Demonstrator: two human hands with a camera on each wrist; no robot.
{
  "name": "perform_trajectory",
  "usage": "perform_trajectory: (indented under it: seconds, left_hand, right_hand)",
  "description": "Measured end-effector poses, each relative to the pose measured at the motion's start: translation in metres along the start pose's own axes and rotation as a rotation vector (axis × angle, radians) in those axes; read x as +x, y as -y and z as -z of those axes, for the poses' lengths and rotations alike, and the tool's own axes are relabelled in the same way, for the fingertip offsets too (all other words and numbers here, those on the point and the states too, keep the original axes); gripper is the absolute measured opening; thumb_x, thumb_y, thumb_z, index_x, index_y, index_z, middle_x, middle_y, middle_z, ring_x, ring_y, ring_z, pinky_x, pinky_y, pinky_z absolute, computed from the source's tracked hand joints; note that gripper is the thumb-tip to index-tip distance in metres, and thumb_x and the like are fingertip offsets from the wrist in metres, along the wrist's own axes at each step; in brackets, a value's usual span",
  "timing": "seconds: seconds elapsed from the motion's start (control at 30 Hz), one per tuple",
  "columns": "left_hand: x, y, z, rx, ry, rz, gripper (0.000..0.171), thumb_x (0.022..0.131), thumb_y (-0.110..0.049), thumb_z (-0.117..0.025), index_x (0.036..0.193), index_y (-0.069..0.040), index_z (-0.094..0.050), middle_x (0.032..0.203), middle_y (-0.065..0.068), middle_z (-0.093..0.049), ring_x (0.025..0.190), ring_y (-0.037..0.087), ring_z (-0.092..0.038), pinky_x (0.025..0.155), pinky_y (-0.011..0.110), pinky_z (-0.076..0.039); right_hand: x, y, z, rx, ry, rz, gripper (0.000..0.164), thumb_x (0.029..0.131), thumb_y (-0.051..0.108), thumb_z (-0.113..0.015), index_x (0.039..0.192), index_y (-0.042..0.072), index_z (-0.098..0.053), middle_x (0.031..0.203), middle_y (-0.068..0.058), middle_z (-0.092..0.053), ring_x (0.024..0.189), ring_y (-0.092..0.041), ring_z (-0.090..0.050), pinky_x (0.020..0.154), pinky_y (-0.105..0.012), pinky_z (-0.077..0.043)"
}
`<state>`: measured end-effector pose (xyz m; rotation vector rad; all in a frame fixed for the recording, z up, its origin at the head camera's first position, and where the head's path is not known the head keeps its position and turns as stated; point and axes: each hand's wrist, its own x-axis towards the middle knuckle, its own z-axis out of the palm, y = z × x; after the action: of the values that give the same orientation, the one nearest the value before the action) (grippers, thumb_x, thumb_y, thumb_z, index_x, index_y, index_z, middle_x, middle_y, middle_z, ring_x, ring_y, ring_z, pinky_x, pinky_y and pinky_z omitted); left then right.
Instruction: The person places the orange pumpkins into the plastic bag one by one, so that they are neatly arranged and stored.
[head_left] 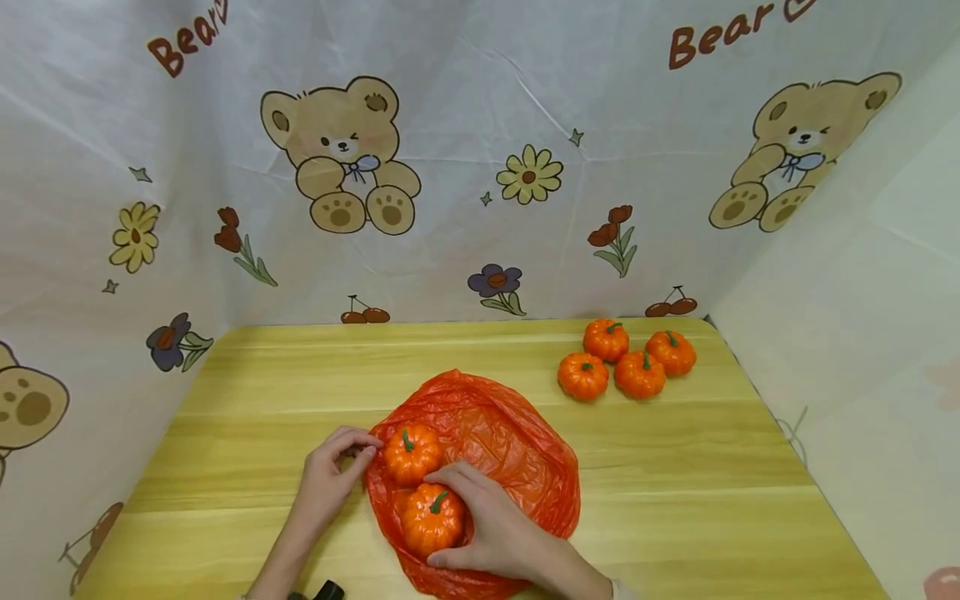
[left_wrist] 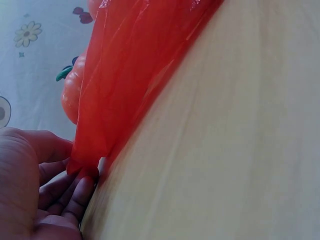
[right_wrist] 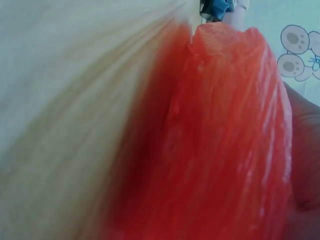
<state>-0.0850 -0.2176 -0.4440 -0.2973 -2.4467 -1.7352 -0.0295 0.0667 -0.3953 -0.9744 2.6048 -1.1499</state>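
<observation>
Two pumpkins (head_left: 412, 458) sit in the red bag (head_left: 498, 442), right hand (head_left: 495, 525) gripping the nearer one (head_left: 431, 525), left hand (head_left: 339, 462) pinching the bag's rim (left_wrist: 92, 145); pumpkins probably light, stiff, slick, best held across ribbed sides.

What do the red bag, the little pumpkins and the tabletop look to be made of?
Red bag: thin plastic film, slightly shiny, judging by its crinkles and partly see-through look.
Pumpkins: probably plastic or coated foam, glossy, with bright highlights on the ribs.
Tabletop: wood or wood-look laminate, smooth-looking, with streaky grain; I can't tell which.
</observation>
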Motion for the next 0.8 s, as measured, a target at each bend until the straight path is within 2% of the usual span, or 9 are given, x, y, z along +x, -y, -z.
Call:
perform_trajectory:
  seconds: [0.5, 0.8]
  left_hand:
    - [0.001, 0.002, -0.001, -0.019, 0.002, -0.015, 0.011, 0.100, -0.009, -0.072, 0.105, -0.017, -0.078, 0.107, 0.002, -0.072, 0.092, 0.011, -0.063, 0.079, 0.017, -0.054]
    - [0.000, 0.001, -0.001, -0.005, -0.003, -0.008, 0.011, 0.100, -0.007, -0.072, 0.105, -0.015, -0.078, 0.108, 0.003, -0.072, 0.092, 0.012, -0.063, 0.079, 0.017, -0.053]
  right_hand:
    - [-0.001, -0.001, 0.005, -0.011, 0.052, -0.032, 0.080, 0.086, 0.052, -0.086, 0.150, 0.024, -0.048, 0.147, 0.012, -0.056, 0.134, -0.009, -0.056, 0.110, -0.041, -0.052]
    - [-0.001, -0.002, 0.018, 0.025, 0.054, -0.035, 0.074, 0.088, 0.055, -0.082, 0.148, 0.024, -0.053, 0.145, 0.010, -0.060, 0.135, -0.012, -0.057, 0.113, -0.043, -0.050]
